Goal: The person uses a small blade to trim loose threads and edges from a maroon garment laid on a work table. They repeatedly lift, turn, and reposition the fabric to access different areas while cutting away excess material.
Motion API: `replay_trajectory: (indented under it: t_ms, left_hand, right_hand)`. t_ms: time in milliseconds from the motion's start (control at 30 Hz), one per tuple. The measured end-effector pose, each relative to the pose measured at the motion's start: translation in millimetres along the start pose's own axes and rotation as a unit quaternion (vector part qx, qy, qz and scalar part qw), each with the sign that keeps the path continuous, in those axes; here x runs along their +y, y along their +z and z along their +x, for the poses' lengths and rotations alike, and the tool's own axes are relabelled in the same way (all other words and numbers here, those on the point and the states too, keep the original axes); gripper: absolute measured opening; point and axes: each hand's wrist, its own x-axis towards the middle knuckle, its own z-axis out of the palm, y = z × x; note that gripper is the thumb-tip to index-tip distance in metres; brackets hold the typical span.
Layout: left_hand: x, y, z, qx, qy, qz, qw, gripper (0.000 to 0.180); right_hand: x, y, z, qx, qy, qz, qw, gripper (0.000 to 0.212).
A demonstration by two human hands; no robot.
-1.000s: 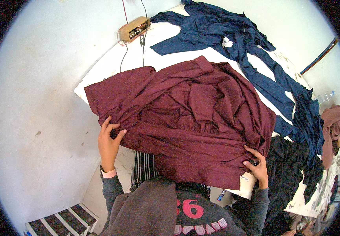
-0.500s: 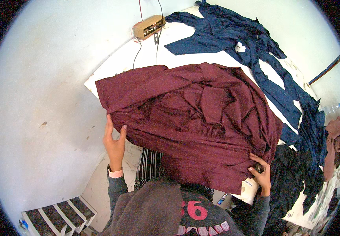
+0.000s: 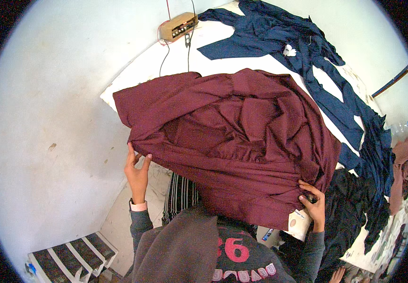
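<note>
Pale walls; white worktop before them. Maroon cloth, one, loosely bunched: lies over the near part of the worktop, its near edge hanging toward the wearer. Left hand: at the cloth's left edge, fingertips touching, grip apart between thumb and fingers. Right hand: at the near right edge, fingertips against the fabric; cannot tell whether its grip pinches any. Navy cloth: along the far and right sides, crumpled; white scrap upon it. Brown box, with cords: far left. Black cloth: heaped just right of the right hand.
</note>
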Motion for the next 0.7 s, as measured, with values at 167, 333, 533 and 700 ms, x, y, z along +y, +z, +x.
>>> replay_trajectory:
  t_ms: [167, 333, 533, 700]
  left_hand:
    - [-1, -12, 3, -0.099, -0.020, 0.165, 0.981, 0.067]
    - [78, -10, 17, 0.041, 0.080, 0.214, 0.973, 0.033]
    - [114, 21, 42, -0.101, 0.208, 0.245, 0.941, 0.016]
    - [66, 22, 83, -0.129, 0.012, -0.004, 0.992, 0.017]
  right_hand:
    - [6, -1, -1, 0.001, 0.002, -0.002, 1.000, 0.037]
    - [4, 1, -2, 0.008, 0.011, 0.004, 1.000, 0.037]
    - [5, 2, -2, 0.015, 0.002, -0.007, 1.000, 0.036]
    - [6, 6, -2, 0.032, -0.007, -0.011, 0.999, 0.035]
